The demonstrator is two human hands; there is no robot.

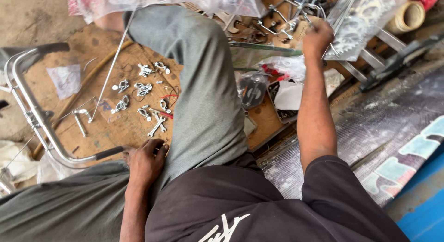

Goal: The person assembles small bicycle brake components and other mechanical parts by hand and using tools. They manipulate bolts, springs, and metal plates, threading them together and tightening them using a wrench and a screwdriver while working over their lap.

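A chrome handlebar (34, 117) is lying far to the left of the left hand (144, 162), its black grip end pointing at that hand's wrist. The left hand is resting on the wooden board (106, 131), fingers curled down; whether they are gripping anything cannot be told. Just above it a small spanner (157, 126) and scattered chrome brake parts (143, 88) are lying. A grey-trousered leg (203, 84) is stretching between the hands. The right hand (317, 38) is reaching far forward, closing around a thin metal rod (336, 22) beside a clear plastic bag (358, 22).
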